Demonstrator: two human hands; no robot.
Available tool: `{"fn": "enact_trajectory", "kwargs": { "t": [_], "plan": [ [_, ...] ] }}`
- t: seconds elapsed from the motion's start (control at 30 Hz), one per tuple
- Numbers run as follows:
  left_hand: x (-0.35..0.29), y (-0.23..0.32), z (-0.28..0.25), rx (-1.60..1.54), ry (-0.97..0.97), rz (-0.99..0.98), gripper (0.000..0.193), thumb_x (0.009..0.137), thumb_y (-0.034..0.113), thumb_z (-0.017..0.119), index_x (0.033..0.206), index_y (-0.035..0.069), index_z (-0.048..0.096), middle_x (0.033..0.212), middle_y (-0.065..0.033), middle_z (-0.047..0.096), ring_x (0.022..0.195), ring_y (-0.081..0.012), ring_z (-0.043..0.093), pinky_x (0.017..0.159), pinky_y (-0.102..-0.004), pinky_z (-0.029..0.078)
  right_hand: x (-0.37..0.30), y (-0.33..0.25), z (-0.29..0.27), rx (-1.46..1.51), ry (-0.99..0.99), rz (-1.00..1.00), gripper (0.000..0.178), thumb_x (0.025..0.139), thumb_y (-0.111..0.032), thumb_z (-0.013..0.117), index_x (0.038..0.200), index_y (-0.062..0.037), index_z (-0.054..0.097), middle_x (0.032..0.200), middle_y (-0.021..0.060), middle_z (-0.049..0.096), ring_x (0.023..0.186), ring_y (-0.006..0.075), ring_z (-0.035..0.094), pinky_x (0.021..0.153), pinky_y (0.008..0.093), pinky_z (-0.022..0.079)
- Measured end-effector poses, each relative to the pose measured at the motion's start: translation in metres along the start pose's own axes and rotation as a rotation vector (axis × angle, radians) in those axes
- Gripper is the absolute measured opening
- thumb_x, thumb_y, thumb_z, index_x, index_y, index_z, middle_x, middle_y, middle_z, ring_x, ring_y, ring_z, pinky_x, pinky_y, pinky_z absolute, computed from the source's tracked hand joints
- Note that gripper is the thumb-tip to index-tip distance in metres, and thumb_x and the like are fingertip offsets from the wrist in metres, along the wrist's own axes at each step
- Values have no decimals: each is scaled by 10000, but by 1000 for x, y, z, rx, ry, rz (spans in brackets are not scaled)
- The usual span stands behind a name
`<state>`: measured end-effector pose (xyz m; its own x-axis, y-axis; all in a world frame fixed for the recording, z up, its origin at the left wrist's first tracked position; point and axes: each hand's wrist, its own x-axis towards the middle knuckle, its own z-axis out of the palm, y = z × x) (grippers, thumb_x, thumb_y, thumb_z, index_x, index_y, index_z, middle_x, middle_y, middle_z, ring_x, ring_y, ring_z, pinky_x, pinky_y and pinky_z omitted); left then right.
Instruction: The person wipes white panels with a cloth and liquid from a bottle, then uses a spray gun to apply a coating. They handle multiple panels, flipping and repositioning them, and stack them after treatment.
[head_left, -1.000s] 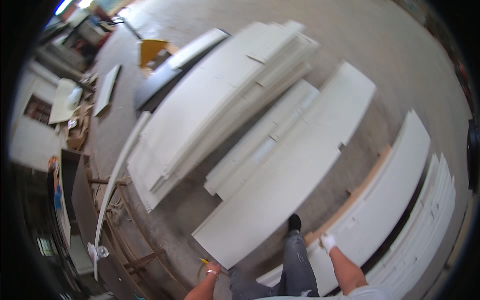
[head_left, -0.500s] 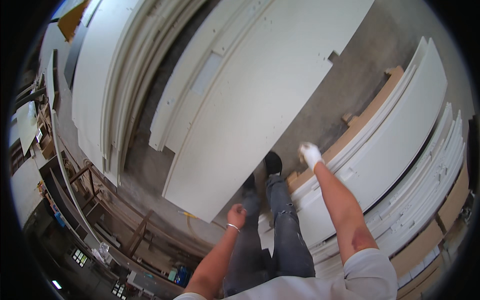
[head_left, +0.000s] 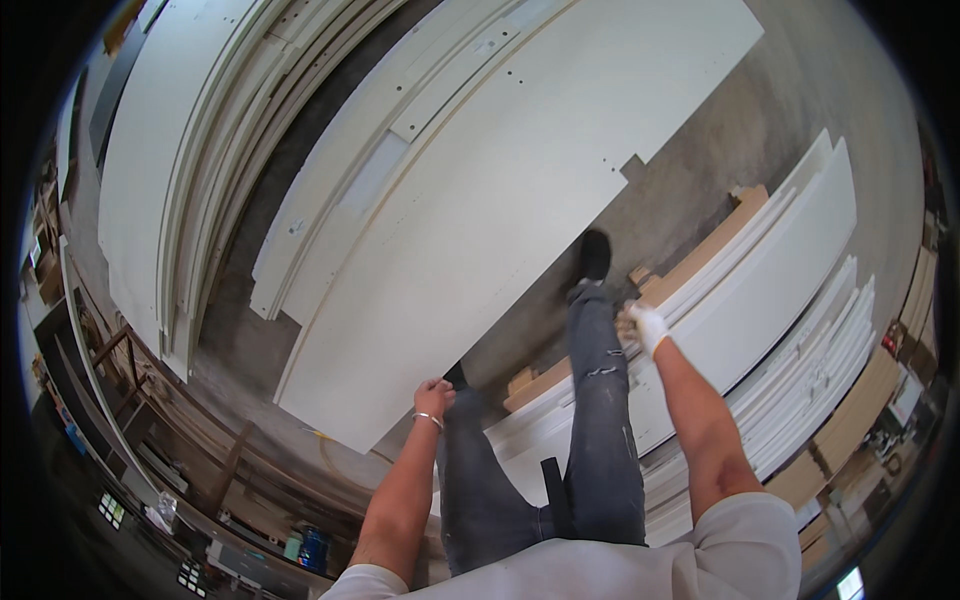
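My left hand (head_left: 434, 397), bare with a light bracelet at the wrist, hangs over my left thigh by the near corner of a large white panel (head_left: 470, 200). Its fingers are curled in, and nothing shows in them. My right hand (head_left: 645, 326) wears a white glove that leaves the fingertips bare. Its fingers are loosely closed, with no object visible, beside my right leg and above a stack of white boards (head_left: 740, 290). Neither hand appears to grip a panel. My right foot (head_left: 595, 257) is on the floor between the large panel and that stack.
Another stack of long white panels (head_left: 180, 170) lies at the far left. Several narrow white boards (head_left: 780, 390) lie at the right, near brown boards (head_left: 850, 410). A brown frame (head_left: 228, 468) stands at the lower left. Concrete floor (head_left: 690, 140) runs between the stacks.
My right leg has stepped forward, and my left hand has moved up and left in view. The view has shifted, with the panels now further left. Neither hand has picked anything up.
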<state>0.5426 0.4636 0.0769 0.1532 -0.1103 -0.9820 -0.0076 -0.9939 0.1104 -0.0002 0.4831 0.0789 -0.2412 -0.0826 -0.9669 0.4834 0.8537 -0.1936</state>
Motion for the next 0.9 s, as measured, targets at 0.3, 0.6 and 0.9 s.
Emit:
{"fn": "enact_trajectory", "kwargs": {
  "t": [0.3, 0.6, 0.9],
  "plan": [
    [84, 52, 230, -1179, 234, -406, 776, 968, 478, 697, 1419, -74, 391, 1354, -217, 541, 1278, -387, 550, 1137, -569, 463, 202, -344, -9, 138, -9, -236, 504, 971, -392, 722, 1316, -77, 531, 1232, 102, 628, 1115, 278, 608, 941, 516, 523],
    [100, 68, 303, -1469, 403, -127, 652, 942, 481, 709, 1448, 119, 513, 1469, -70, 562, 1380, -305, 491, 1192, -557, 375, 225, -381, 13, 390, 10, -213, 514, 908, -312, 813, 1311, -75, 601, 1286, 60, 663, 1189, 275, 622, 1068, 530, 476],
    [-79, 56, 245, -1411, 277, 11, 587, 991, 354, 704, 1472, 84, 506, 1512, -82, 547, 1401, -303, 480, 1190, -523, 379, 53, -389, -28, 247, -62, -406, 513, 893, -157, 808, 1344, -26, 600, 1265, 96, 658, 1200, 268, 610, 1068, 499, 486]
  ]
}}
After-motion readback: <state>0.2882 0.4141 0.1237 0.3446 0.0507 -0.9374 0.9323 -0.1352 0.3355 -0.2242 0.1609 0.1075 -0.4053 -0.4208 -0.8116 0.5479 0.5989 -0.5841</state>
